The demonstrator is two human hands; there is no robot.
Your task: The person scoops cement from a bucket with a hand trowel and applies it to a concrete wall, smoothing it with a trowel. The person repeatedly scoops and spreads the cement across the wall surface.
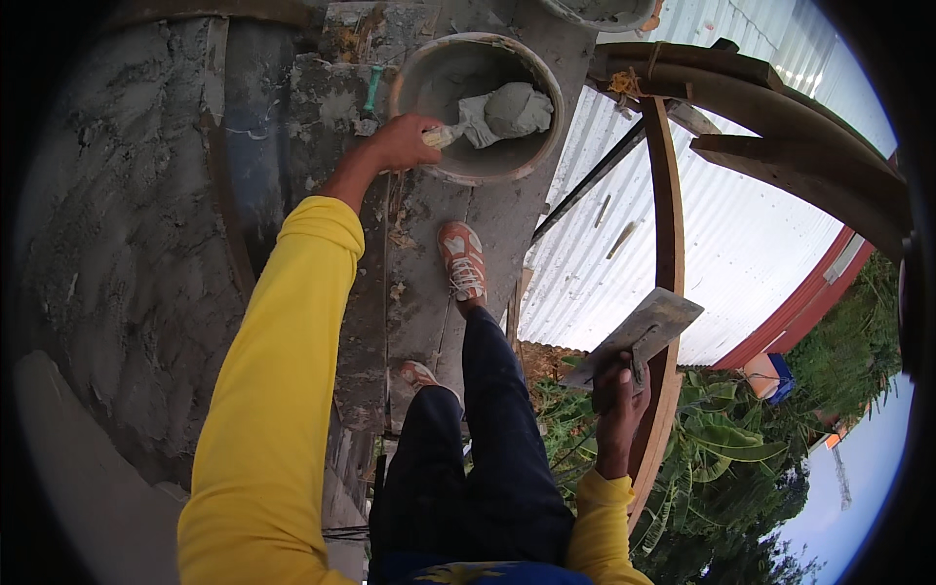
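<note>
Left hand clamped pale-handled trowel, grey mortar lump aboard, over round grey bucket by wooden platform's right edge; right hand gripped rectangular metal float.

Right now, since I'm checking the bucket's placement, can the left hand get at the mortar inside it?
Probably yes: the left hand is at the rim of the bucket, its trowel bears mortar, and the open top seems unblocked.
</note>
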